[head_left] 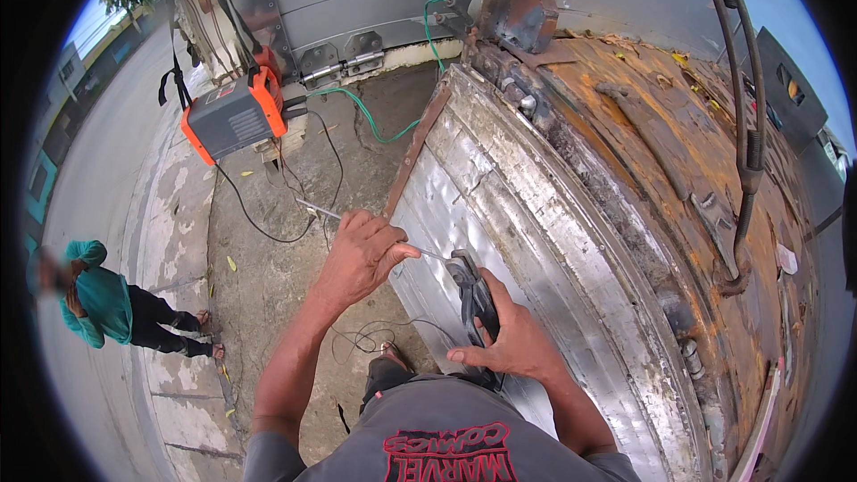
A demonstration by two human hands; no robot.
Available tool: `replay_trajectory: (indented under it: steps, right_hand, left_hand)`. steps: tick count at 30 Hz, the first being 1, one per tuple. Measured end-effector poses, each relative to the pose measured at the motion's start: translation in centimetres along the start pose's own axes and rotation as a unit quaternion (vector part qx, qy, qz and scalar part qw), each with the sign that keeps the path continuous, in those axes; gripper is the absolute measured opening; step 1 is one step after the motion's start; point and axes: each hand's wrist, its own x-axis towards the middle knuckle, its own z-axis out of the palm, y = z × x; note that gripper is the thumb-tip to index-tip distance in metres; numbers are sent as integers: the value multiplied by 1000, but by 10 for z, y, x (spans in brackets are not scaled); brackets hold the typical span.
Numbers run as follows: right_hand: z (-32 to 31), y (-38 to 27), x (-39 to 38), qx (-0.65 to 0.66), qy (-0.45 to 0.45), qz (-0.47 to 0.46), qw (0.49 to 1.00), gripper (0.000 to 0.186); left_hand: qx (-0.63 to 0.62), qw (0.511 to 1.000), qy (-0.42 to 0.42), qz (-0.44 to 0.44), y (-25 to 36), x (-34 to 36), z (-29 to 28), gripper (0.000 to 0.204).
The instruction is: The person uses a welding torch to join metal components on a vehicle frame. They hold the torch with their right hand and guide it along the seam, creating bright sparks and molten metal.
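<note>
My left hand (361,254) grips a thin grey welding rod (321,212) held roughly level, its right end meeting the jaw of a dark electrode holder (469,281). My right hand (504,335) is wrapped round that holder, thumb low on its body. Beneath both tools lies a dented, ribbed silver metal panel (451,183) with a brown strip along its left edge. A dark cable loops over the concrete below my hands.
An orange-and-grey welding machine (228,120) with straps and cables is at upper left; a green wire (366,112) runs from it. A rusty metal deck (643,178) and hanging bar (745,152) fill the right. A person in teal (107,303) stands at left.
</note>
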Motion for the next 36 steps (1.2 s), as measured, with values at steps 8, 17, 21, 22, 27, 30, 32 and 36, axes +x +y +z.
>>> replay_trajectory:
  steps: [8,17,21,22,27,30,32,36]
  right_hand:
    - [-23,-10,-29,131,286,-85,945,132]
    - [-82,-83,22,-113,550,-23,827,117]
    - [-96,-100,60,-139,551,2,823,111]
    - [-98,-106,65,-132,546,13,827,110]
    - [-103,-111,86,-140,529,8,837,111]
    - [-109,-105,98,-134,497,17,857,112]
    - [-115,-104,101,-136,479,24,867,112]
    - [-120,-112,83,-129,469,26,873,112]
  left_hand:
    - [-27,973,215,80,21,75,66,84]
    - [-62,990,-104,74,23,146,130,89]
    - [-58,988,-127,69,17,169,147,96]
    - [-61,987,-127,72,15,169,150,98]
    - [-59,982,-173,48,21,171,141,107]
    - [-56,981,-184,31,24,170,133,113]
    - [-82,979,-188,12,26,171,130,118]
    - [-182,960,-206,-52,36,171,125,126]
